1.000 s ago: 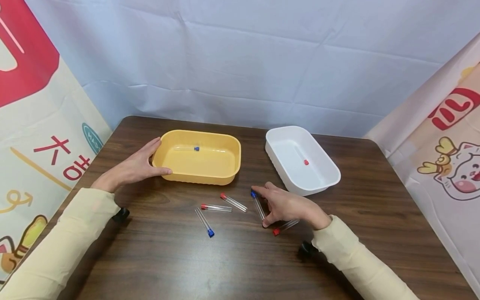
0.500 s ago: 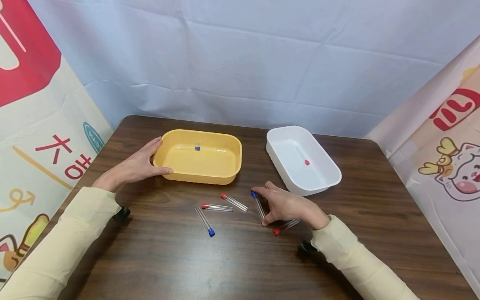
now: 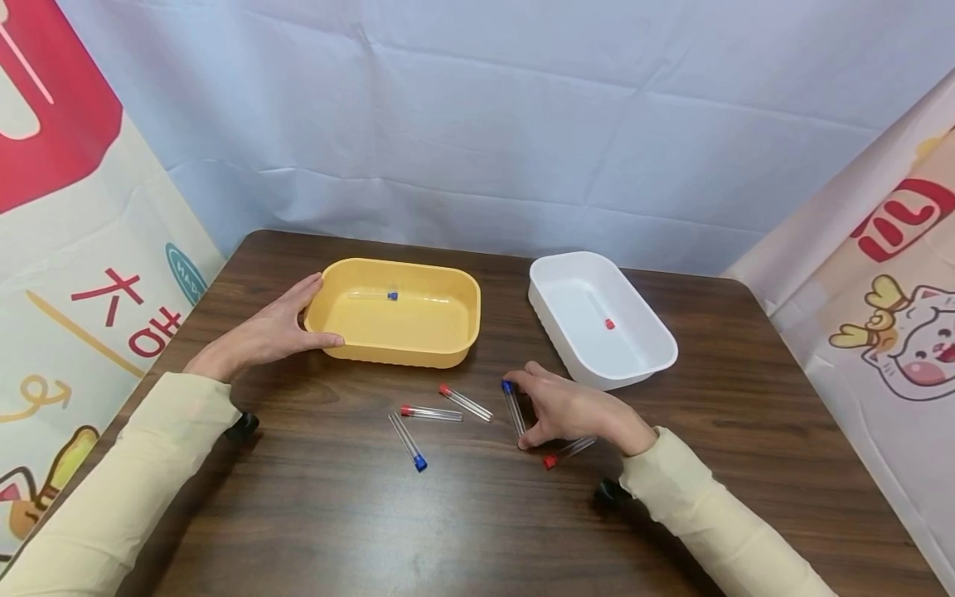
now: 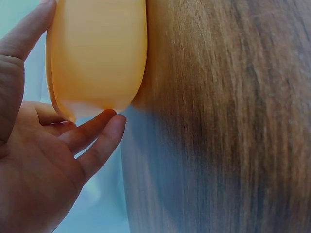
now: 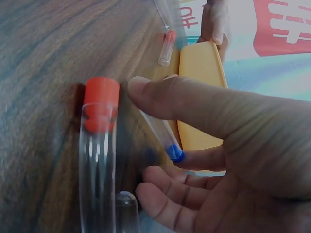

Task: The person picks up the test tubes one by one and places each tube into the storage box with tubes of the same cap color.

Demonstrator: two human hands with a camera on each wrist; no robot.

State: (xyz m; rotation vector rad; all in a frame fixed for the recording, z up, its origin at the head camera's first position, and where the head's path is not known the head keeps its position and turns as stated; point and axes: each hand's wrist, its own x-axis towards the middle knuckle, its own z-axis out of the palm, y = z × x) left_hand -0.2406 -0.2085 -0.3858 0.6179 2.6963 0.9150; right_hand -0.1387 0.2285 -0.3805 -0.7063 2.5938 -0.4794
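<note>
My right hand [image 3: 570,406] holds a clear test tube with a blue cap [image 3: 514,408] lengthwise between thumb and index finger, the index at the cap and the thumb at the other end. In the right wrist view this tube [image 5: 164,132] slants behind my thumb. Just below that hand lies a red-capped test tube [image 3: 552,460], partly hidden by it. My left hand [image 3: 272,327] spans the left end of a yellow basin [image 3: 395,356], thumb on the near rim and fingers round the far corner. In the left wrist view several fingertips touch the basin's end wall [image 4: 97,63].
Left of the right hand lie two red-capped tubes [image 3: 466,403] and a blue-capped tube [image 3: 407,442]. A blue-capped tube [image 3: 373,296] lies inside the yellow basin. The white basin [image 3: 574,356] behind the right hand contains a red-capped tube [image 3: 600,311]. Curtains surround the wooden table [image 3: 336,522].
The right thumb and the tube's lower end have shifted very slightly left, and the capped end slightly right. The left hand stays on the yellow basin.
</note>
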